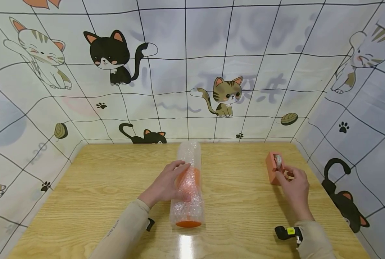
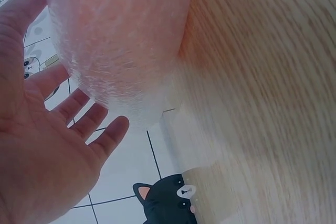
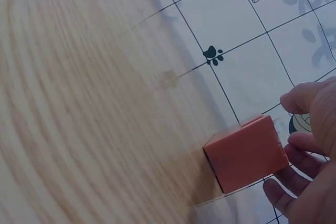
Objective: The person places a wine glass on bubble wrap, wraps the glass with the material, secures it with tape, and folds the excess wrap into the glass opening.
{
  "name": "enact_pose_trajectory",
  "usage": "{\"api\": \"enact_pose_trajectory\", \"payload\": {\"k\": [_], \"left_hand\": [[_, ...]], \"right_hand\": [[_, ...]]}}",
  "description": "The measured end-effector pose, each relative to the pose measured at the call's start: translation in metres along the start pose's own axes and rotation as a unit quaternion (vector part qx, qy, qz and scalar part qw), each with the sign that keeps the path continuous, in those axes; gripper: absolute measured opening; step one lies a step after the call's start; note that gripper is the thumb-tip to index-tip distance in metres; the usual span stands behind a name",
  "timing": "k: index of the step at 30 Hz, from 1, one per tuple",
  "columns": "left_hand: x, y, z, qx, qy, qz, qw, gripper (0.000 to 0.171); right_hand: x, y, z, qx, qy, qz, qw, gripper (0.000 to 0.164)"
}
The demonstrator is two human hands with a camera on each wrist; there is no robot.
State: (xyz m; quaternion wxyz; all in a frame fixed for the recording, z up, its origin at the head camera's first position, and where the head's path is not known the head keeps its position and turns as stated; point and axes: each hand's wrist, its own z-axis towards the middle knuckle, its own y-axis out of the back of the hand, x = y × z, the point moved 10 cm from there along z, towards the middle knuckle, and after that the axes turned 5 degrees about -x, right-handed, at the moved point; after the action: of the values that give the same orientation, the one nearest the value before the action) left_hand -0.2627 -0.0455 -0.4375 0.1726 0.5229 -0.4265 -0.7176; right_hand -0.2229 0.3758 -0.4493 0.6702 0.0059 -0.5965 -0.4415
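A bubble-wrapped roll (image 1: pixel 188 208) with orange showing through lies lengthwise on the table. My left hand (image 1: pixel 166 183) is spread along its left side, thumb toward the near end and fingers toward the far part. In the left wrist view, the fingers (image 2: pixel 107 132) lie loosely extended beside the wrap (image 2: pixel 121 35). On the right stands a coral-coloured tape dispenser (image 1: pixel 271 169) holding a roll of clear tape (image 1: pixel 278 161). My right hand (image 1: pixel 296 183) is at its near right side. The right wrist view shows thumb and fingers (image 3: pixel 278 195) apart around the dispenser's end (image 3: pixel 247 156).
The wooden table (image 1: pixel 238 201) extends around both objects. A cat-patterned cloth (image 1: pixel 166 79) with grid lines rises behind and on both sides. A black wrist device (image 1: pixel 284 233) with a yellow label sits at the right cuff.
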Motion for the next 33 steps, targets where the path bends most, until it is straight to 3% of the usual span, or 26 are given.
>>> {"api": "enact_pose_trajectory", "payload": {"k": [6, 14, 22, 33], "left_hand": [[-0.001, 0.0, 0.0, 0.0, -0.002, -0.004, 1.0, 0.108], [-0.001, -0.001, 0.001, 0.003, -0.001, -0.001, 1.0, 0.109], [-0.002, 0.0, 0.001, 0.004, -0.004, -0.001, 1.0, 0.109], [-0.001, -0.001, 0.0, 0.005, -0.003, -0.005, 1.0, 0.109]], "right_hand": [[-0.012, -0.007, 0.0, 0.026, -0.029, -0.034, 0.999, 0.055], [-0.016, -0.011, 0.003, 0.039, -0.032, -0.067, 0.996, 0.053], [-0.018, -0.012, 0.004, 0.041, -0.05, -0.061, 0.996, 0.051], [-0.01, -0.012, 0.003, 0.018, -0.035, -0.044, 0.998, 0.037]]}}
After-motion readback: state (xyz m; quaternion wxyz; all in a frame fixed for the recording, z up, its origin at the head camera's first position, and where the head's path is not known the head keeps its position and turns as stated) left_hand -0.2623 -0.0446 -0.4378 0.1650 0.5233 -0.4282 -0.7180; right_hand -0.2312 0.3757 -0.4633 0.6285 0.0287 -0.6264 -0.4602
